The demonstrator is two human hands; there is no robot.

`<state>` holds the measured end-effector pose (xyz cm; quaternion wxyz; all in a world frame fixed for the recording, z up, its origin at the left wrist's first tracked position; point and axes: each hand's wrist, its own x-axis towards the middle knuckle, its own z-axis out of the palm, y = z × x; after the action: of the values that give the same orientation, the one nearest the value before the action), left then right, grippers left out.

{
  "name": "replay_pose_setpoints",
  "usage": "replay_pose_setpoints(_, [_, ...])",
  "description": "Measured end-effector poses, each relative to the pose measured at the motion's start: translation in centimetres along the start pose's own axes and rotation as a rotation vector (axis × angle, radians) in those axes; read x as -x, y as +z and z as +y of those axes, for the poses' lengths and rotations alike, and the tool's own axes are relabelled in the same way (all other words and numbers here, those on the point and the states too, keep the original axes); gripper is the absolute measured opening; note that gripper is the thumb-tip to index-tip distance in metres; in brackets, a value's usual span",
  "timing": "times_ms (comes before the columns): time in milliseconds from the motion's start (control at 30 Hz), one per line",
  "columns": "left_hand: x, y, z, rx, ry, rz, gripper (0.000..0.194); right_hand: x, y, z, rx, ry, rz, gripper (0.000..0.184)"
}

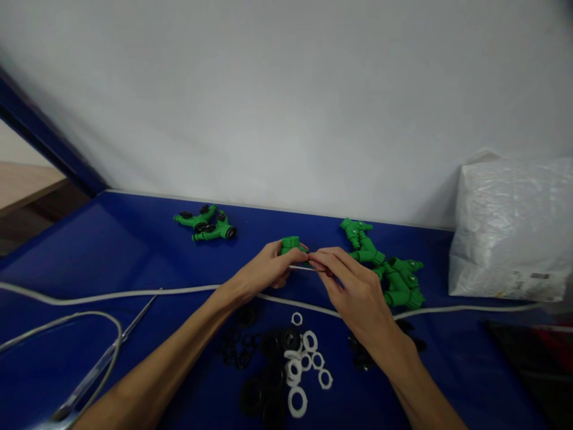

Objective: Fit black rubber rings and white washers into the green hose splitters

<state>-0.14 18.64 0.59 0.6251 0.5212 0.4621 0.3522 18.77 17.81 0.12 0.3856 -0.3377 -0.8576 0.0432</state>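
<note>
My left hand (pixel 264 272) is closed around a green plastic fitting (pixel 290 245) held above the blue table (pixel 134 251). My right hand (pixel 353 286) pinches its fingertips against the right end of that fitting; what lies between those fingertips is too small to make out. Below the hands lie several white rings (pixel 304 364) and several black rings (pixel 250 352). A pile of green fittings (pixel 389 272) sits just right of my right hand. Two more green fittings with black parts (pixel 206 224) lie at the back left.
A white cable (pixel 134 292) runs across the table under my arms and loops at the left. Metal tweezers (pixel 102 358) lie at the front left. A white plastic bag (pixel 510 233) stands at the right against the white wall. Something dark lies at the right front edge (pixel 532 346).
</note>
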Motion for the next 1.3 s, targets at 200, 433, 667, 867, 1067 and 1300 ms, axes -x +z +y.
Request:
replay_pose_setpoints(200, [-0.4, 0.2, -0.7, -0.191, 0.084, 0.169, 0.037, 0.3, 0.4, -0.2, 0.117, -0.021, 0.026, 0.018])
replay_pose_setpoints(433, [-0.2, 0.6, -1.0, -0.372, 0.212, 0.24, 0.029, 0.6, 0.5, -0.4, 0.151, -0.008, -0.005, 0.019])
replay_pose_setpoints(667, [-0.1, 0.5, -1.2, -0.392, 0.192, 0.241, 0.028, 0.8, 1.0, -0.3, 0.14, 0.036, -0.009, 0.02])
replay_pose_setpoints(867, [-0.2, 0.5, -1.5, -0.38, 0.212, 0.254, 0.03, 0.7, 1.0, -0.6, 0.128, 0.082, -0.032, 0.017])
replay_pose_setpoints(1067, [-0.2, 0.7, -1.3, -0.391, 0.198, 0.261, 0.027, 0.7, 1.1, -0.4, 0.207, 0.099, -0.138, 0.018])
replay_pose_setpoints(1300, [-0.3, 0.7, -1.0, -0.386, 0.194, 0.237, 0.027, 0.8, 1.0, -0.3, 0.352, 0.062, -0.267, 0.025])
